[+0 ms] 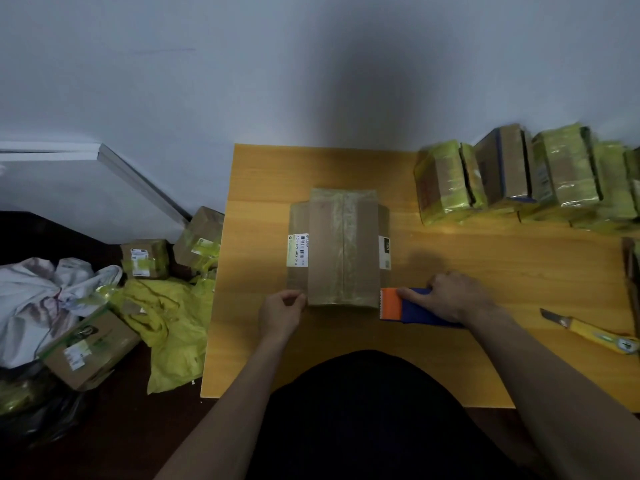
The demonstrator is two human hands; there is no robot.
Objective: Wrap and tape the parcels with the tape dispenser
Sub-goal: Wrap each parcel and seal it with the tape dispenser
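A brown cardboard parcel [341,247] lies flat in the middle of the wooden table [485,271], with tape down its centre and labels on both sides. My left hand [282,311] sits at its near left corner, fingers curled against the box edge; whether they pinch tape is unclear. My right hand [450,296] grips the blue tape dispenser [420,310], whose orange toothed head points at the parcel's near right corner.
Several parcels wrapped in yellow tape [519,174] stand in a row at the table's back right. A yellow utility knife [592,332] lies at the right. On the floor to the left are boxes [90,348], yellow wrapping [169,317] and a white bag [38,299].
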